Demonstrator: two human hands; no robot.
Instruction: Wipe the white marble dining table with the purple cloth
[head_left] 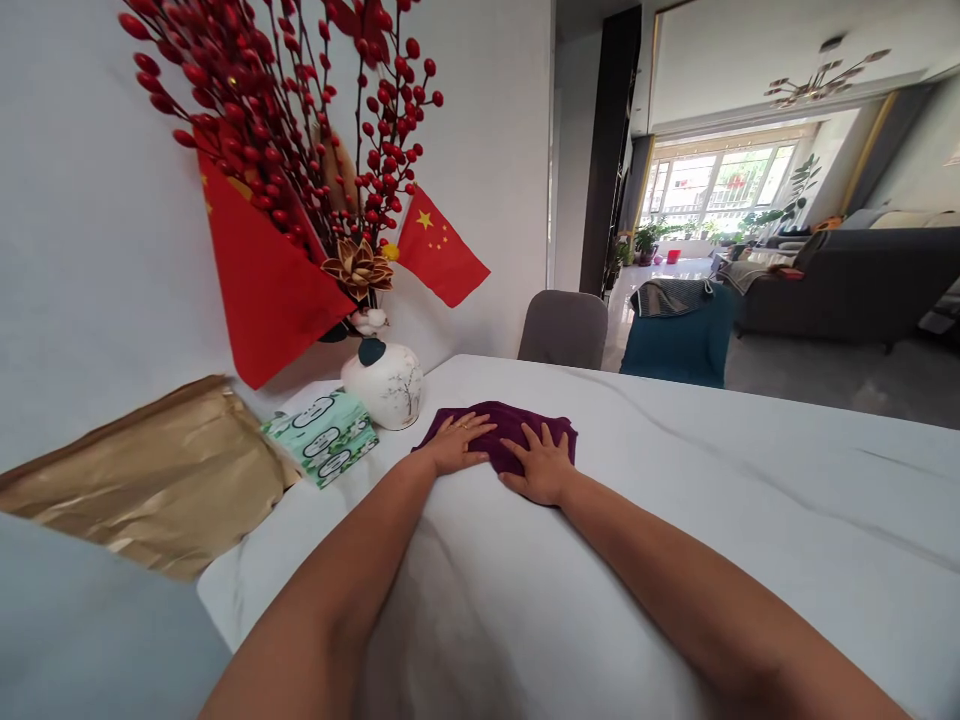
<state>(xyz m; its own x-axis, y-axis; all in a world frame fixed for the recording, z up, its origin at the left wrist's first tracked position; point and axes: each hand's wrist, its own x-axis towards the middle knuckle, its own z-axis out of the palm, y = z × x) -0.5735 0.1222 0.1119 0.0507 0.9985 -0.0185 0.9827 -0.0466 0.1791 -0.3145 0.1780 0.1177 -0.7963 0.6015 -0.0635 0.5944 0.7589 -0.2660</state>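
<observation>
From the head camera, a person's left hand (454,445) and right hand (541,465) rest palm-down on a bunched purple cloth (521,422) atop a white table (757,500). Fingers are spread, nothing is pinched, and the flat pressure appears to pin the cloth against the tabletop. The cloth lies near the table's far edge, toward the wall, its long axis running side to side, its left end tapering toward a white ceramic vase (384,388). Red berry stems (300,120) and two Chinese flags (262,280) stand in the vase. A green tissue pack (322,437) sits by the table's left edge, beside crumpled brown paper (150,480). A gray chair (564,328) stands past the far edge, and a dark sofa (847,285) sits in the room beyond.
</observation>
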